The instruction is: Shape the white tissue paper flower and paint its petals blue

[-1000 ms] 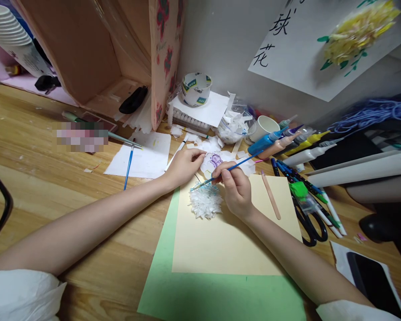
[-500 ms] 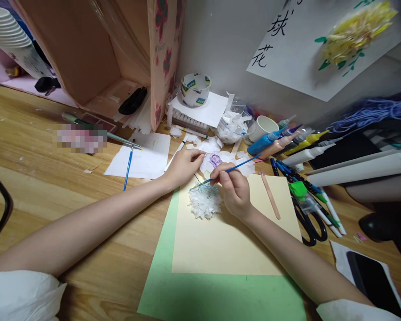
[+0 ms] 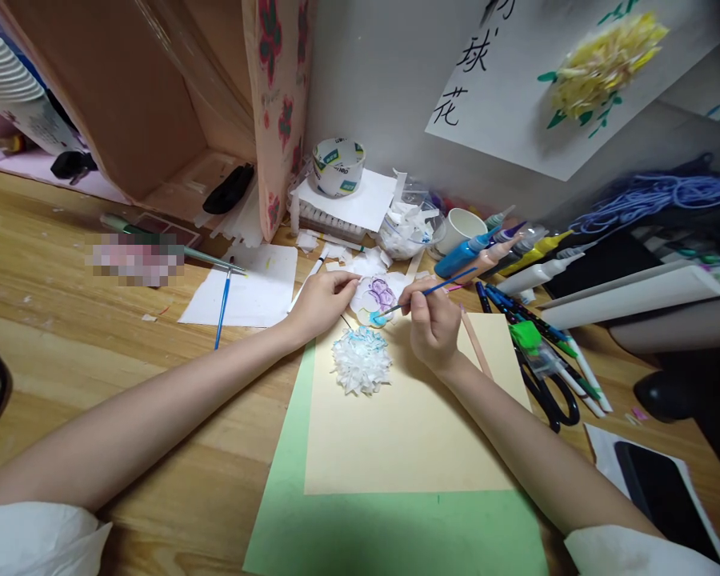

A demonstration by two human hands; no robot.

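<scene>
In my right hand [image 3: 435,328] is a thin blue paintbrush [image 3: 438,286], pinched between thumb and fingers. Its tip touches blue paint in a small white paint palette [image 3: 363,294], which also carries purple and yellowish paint. My left hand [image 3: 324,302] is closed at the palette's left edge, thumb and forefinger pressed against it. Just below lies a white ruffled paper flower [image 3: 361,364], tinted light blue along its top. The flower rests on a cream sheet [image 3: 408,448], which overlaps a green sheet [image 3: 336,536].
Behind the palette stand a tape roll [image 3: 338,168], a tub of paper scraps [image 3: 411,228], a paper cup [image 3: 459,228] and several paint bottles [image 3: 465,254]. Markers and scissors [image 3: 552,400] lie at right, beside a phone [image 3: 660,496]. Another brush [image 3: 222,312] lies left. A wooden stick [image 3: 477,346] is near my right hand.
My right hand has moved the paintbrush up and right, from the flower's blue top to the blue paint in the palette. My left hand stays at the palette's edge. The view has shifted slightly.
</scene>
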